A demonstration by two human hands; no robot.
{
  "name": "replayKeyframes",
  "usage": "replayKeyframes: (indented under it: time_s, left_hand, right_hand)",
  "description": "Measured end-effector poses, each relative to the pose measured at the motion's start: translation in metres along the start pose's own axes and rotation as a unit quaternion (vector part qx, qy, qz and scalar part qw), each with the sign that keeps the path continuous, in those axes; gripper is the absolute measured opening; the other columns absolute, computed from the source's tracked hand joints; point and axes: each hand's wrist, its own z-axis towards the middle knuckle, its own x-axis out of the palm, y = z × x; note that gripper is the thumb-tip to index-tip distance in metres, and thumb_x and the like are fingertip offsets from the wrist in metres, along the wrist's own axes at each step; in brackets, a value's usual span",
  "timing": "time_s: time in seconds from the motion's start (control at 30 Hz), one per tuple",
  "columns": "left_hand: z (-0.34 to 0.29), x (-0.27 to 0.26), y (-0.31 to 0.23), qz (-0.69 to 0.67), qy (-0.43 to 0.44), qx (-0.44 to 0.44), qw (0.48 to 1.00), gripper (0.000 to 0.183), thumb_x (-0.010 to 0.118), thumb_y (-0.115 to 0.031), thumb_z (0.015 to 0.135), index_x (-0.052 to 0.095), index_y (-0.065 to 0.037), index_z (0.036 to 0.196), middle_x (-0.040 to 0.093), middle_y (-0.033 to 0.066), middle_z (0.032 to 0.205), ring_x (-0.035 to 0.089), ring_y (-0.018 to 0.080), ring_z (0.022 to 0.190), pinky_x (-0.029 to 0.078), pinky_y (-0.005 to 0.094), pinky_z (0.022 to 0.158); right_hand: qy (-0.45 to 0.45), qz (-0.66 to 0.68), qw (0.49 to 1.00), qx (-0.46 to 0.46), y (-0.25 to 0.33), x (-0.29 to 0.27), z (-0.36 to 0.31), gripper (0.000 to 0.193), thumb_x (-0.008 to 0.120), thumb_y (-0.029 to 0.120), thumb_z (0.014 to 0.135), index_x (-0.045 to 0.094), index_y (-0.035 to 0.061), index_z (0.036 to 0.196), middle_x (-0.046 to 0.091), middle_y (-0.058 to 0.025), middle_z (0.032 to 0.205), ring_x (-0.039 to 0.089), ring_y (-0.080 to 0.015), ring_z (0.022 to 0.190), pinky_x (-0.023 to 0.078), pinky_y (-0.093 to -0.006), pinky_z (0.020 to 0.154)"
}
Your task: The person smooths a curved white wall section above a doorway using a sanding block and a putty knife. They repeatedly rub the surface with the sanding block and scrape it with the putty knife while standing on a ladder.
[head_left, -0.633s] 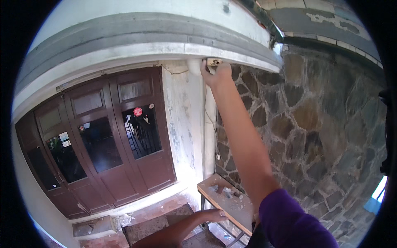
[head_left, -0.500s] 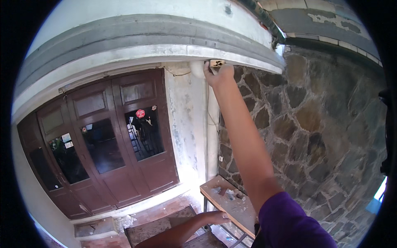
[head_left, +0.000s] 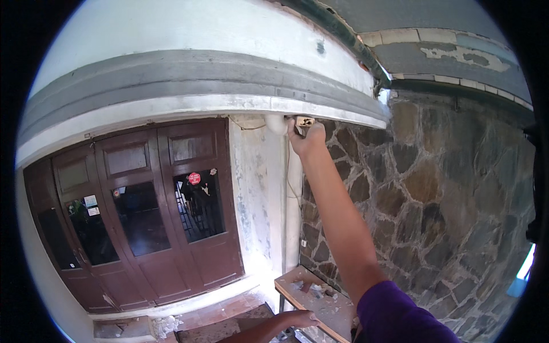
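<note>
My right hand (head_left: pixel 307 137) is raised at arm's length to the underside of a pale ledge (head_left: pixel 269 104). Its fingers are wrapped round a small cream block (head_left: pixel 305 122) with dark marks, which touches or nearly touches the ledge's lower edge. Beside it a white pipe bend (head_left: pixel 275 124) meets the ledge. Down low, my left hand (head_left: pixel 302 319) hovers over or rests at the near edge of a wooden-topped table (head_left: pixel 343 311). Its fingers look stretched out, with nothing seen in them.
Broken pieces of debris (head_left: pixel 315 289) lie on the table. Brown folding doors (head_left: pixel 143 211) with glass panes stand left, and a rough stone wall (head_left: pixel 423 183) rises right. A white pipe (head_left: pixel 292 223) runs down the corner. More rubble (head_left: pixel 166 326) sits by the doorstep.
The view has tilted upward, so the ledge, doors and table sit lower in the picture. My right hand stays at the ledge with the block. My left hand remains by the table edge.
</note>
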Motion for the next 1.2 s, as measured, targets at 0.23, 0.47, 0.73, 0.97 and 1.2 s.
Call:
replayKeyframes:
  time_s: [0.23,0.47,0.73,0.97,1.2]
  left_hand:
    - [0.008,-0.002,0.004,0.024,0.049,-0.057,0.997,0.061,0.054,-0.05,0.091,0.054,0.002,0.121,0.057,0.0248,0.123,0.055,0.0346,0.116,0.042,0.0398,0.098]
    - [0.008,0.004,0.012,0.013,0.016,-0.015,1.0,0.061,0.054,-0.051,0.089,0.063,0.005,0.11,0.065,0.0264,0.109,0.063,0.0363,0.102,0.047,0.0419,0.09]
    - [0.005,-0.009,-0.003,0.055,0.127,-0.078,0.987,0.078,0.05,-0.057,0.091,0.034,0.0,0.142,0.047,0.0298,0.136,0.048,0.036,0.127,0.037,0.04,0.106]
    - [-0.022,-0.026,-0.039,0.02,0.121,-0.058,0.991,0.074,0.048,-0.061,0.09,0.049,0.002,0.128,0.055,0.0284,0.126,0.054,0.0386,0.118,0.042,0.0432,0.1]
    - [-0.01,-0.018,-0.027,0.035,0.13,-0.097,0.986,0.07,0.049,-0.057,0.091,0.044,-0.003,0.136,0.057,0.0255,0.126,0.055,0.0362,0.117,0.042,0.0423,0.099]
  right_hand:
    - [0.026,-0.004,1.0,0.017,0.002,0.001,-0.001,0.032,0.03,0.026,0.101,0.055,0.0123,0.114,0.057,-0.0071,0.112,0.054,-0.0245,0.102,0.054,-0.0381,0.077]
    - [-0.01,0.032,0.999,-0.003,-0.005,-0.002,0.01,0.028,0.033,0.022,0.099,0.054,0.0107,0.114,0.057,-0.0075,0.111,0.055,-0.0244,0.101,0.054,-0.0399,0.077]
    - [0.004,0.029,0.999,0.02,0.004,-0.009,0.013,0.028,0.033,0.02,0.1,0.055,0.0072,0.112,0.058,-0.0085,0.109,0.055,-0.025,0.099,0.054,-0.0396,0.079]
    - [-0.04,0.019,0.999,0.005,0.009,-0.001,0.001,0.03,0.033,0.023,0.101,0.056,0.008,0.11,0.059,-0.0088,0.107,0.057,-0.0245,0.094,0.055,-0.0367,0.075]
    - [-0.058,-0.007,0.998,0.002,0.022,-0.005,0.009,0.03,0.032,0.023,0.101,0.056,0.0092,0.115,0.058,-0.0104,0.111,0.056,-0.0261,0.098,0.056,-0.0364,0.073]
